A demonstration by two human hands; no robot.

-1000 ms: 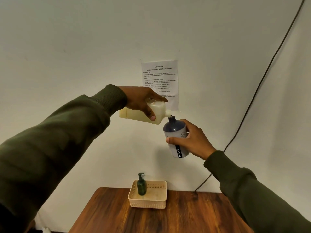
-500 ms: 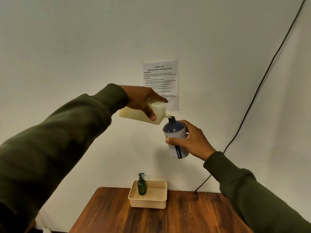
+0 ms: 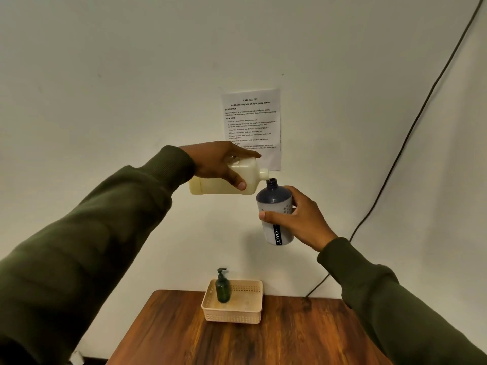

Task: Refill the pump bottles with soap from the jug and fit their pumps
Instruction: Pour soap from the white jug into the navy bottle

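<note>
My left hand [image 3: 218,162] grips a translucent jug [image 3: 210,184] of pale yellow soap, tipped on its side in the air. The jug's spout sits right at the open neck of a dark blue and grey bottle [image 3: 275,201] marked JOYO. My right hand [image 3: 303,219] holds that bottle upright, high above the table; no pump is on it. A dark green pump bottle [image 3: 223,287] with its pump fitted stands in the left side of a beige basket [image 3: 237,313].
The basket rests near the far edge of a wooden table [image 3: 263,343] against a white wall. A printed task sheet [image 3: 251,122] is stuck to the wall behind the jug. A black cable [image 3: 411,127] runs diagonally down the wall at right.
The jug and the bottle have stayed nearly still, spout at neck. Both hands have shifted only slightly.
</note>
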